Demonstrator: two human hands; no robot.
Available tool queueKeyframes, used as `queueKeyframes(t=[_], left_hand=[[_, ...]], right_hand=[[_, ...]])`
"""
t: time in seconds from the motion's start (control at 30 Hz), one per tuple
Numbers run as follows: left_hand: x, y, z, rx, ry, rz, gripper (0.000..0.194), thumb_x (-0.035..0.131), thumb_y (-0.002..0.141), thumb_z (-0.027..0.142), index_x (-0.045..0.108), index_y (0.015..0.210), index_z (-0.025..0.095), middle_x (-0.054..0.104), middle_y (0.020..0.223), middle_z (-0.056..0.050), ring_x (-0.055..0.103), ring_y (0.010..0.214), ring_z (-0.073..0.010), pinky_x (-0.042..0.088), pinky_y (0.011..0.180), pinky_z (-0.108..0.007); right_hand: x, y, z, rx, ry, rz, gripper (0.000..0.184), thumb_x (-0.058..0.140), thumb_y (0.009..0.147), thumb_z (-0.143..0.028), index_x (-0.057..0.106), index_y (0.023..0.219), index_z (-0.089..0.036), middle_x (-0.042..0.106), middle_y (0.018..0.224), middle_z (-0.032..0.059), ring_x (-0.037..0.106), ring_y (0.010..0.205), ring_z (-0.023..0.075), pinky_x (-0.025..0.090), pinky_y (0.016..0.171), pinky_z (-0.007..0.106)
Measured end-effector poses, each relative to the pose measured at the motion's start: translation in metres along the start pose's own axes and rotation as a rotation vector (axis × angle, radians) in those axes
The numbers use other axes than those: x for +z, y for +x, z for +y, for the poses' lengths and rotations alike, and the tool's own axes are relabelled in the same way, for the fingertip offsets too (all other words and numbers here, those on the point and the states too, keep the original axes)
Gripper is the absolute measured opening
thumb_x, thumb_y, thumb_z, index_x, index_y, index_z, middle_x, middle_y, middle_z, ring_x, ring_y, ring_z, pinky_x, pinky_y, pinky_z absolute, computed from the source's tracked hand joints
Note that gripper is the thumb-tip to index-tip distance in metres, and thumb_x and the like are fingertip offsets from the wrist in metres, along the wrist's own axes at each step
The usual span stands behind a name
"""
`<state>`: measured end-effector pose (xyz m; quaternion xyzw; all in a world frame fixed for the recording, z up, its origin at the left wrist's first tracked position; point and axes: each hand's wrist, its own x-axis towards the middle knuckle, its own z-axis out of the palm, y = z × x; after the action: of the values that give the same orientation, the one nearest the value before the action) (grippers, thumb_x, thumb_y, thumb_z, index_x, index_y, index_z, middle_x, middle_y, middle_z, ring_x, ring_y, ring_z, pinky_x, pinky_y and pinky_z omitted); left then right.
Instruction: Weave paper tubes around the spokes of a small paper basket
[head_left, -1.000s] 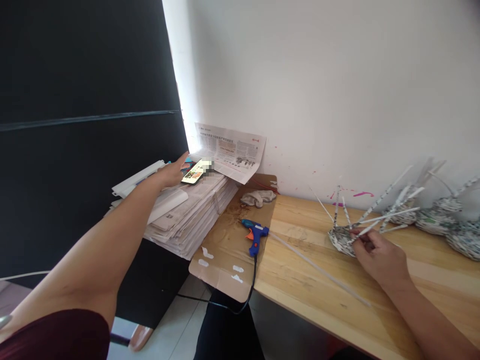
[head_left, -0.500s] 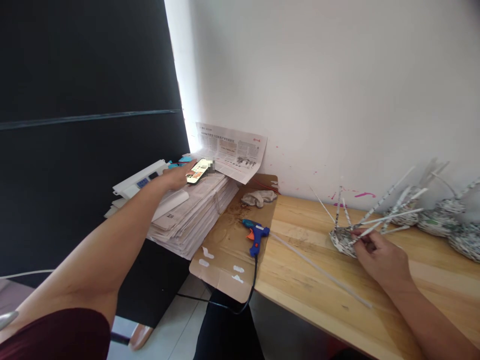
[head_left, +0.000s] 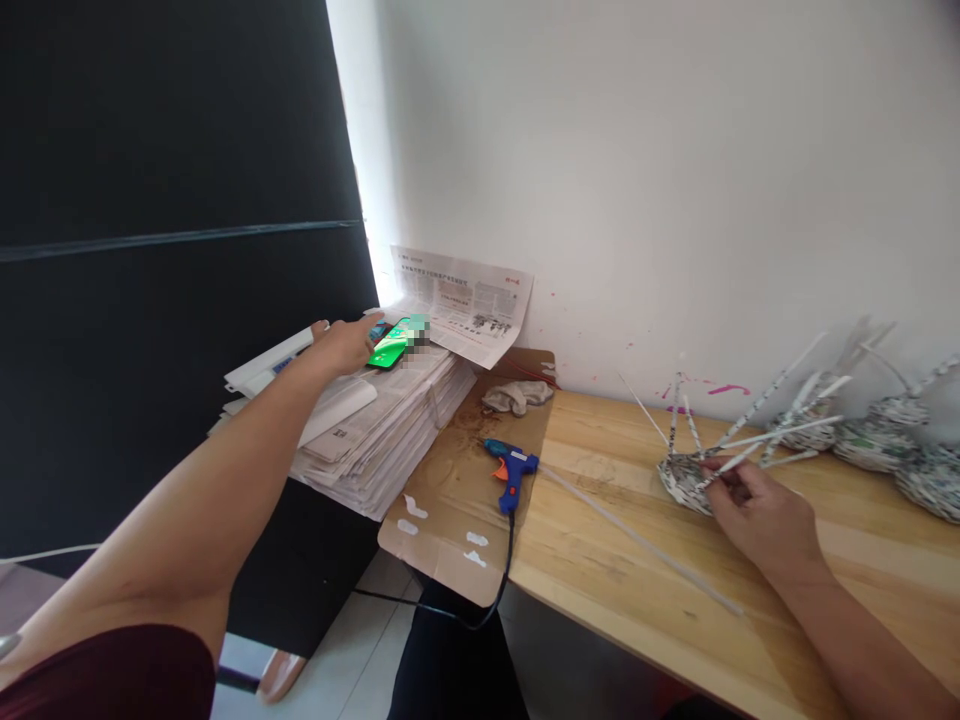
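One phone (head_left: 391, 344), one glue gun (head_left: 511, 469), three woven bases (head_left: 862, 442)

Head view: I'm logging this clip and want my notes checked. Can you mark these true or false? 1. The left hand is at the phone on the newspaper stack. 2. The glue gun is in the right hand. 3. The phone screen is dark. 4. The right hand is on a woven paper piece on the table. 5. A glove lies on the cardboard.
1. True: the left hand touches the phone on the newspaper stack.
2. False: the glue gun lies untouched on the cardboard.
3. False: it glows green.
4. True: the right hand pinches the woven piece on the table.
5. True: the glove lies at its back edge.
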<state>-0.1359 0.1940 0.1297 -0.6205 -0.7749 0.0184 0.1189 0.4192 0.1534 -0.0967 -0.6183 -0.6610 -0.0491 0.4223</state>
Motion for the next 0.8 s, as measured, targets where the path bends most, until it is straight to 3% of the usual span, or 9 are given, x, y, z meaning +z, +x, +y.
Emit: queueKeyframes(t=[0.17, 0.43, 0.63, 0.8], left_hand=[[0.007, 0.003, 0.010, -0.011, -0.016, -0.028, 0.086, 0.049, 0.082, 0.015, 0.020, 0.161, 0.031, 0.070, 0.133, -0.006, 0.052, 0.135, -0.0328, 0.032, 0.106, -0.046], [0.016, 0.008, 0.018, -0.007, 0.031, -0.120, 0.092, 0.058, 0.083, 0.028, 0.014, 0.164, 0.025, 0.066, 0.133, -0.021, 0.061, 0.122, -0.0420, 0.039, 0.101, -0.049], [0.003, 0.002, 0.007, -0.064, 0.043, -0.029, 0.075, 0.049, 0.086, 0.024, 0.031, 0.159, 0.027, 0.074, 0.119, -0.013, 0.060, 0.122, -0.0367, 0.026, 0.111, -0.054], [0.002, -0.001, 0.001, -0.087, 0.010, 0.031, 0.074, 0.046, 0.085, 0.023, 0.034, 0.157, 0.030, 0.076, 0.115, -0.008, 0.059, 0.124, -0.0325, 0.023, 0.112, -0.050]], right_hand=[[-0.001, 0.000, -0.003, 0.049, 0.028, -0.019, 0.032, 0.056, 0.077, -0.040, 0.074, 0.093, -0.019, 0.073, 0.070, 0.0071, 0.066, 0.056, 0.0236, 0.049, 0.057, 0.034], [-0.001, 0.000, -0.002, 0.028, 0.017, 0.008, 0.033, 0.056, 0.078, -0.041, 0.074, 0.093, -0.018, 0.072, 0.068, 0.0073, 0.066, 0.057, 0.0242, 0.048, 0.057, 0.034], [0.000, -0.001, 0.000, 0.023, 0.012, 0.002, 0.030, 0.057, 0.078, -0.040, 0.074, 0.093, -0.019, 0.071, 0.067, 0.0061, 0.064, 0.054, 0.0224, 0.048, 0.055, 0.032], [0.001, -0.001, 0.003, 0.029, 0.004, -0.012, 0.030, 0.057, 0.079, -0.040, 0.073, 0.094, -0.021, 0.072, 0.068, 0.0054, 0.065, 0.056, 0.0236, 0.048, 0.056, 0.033]])
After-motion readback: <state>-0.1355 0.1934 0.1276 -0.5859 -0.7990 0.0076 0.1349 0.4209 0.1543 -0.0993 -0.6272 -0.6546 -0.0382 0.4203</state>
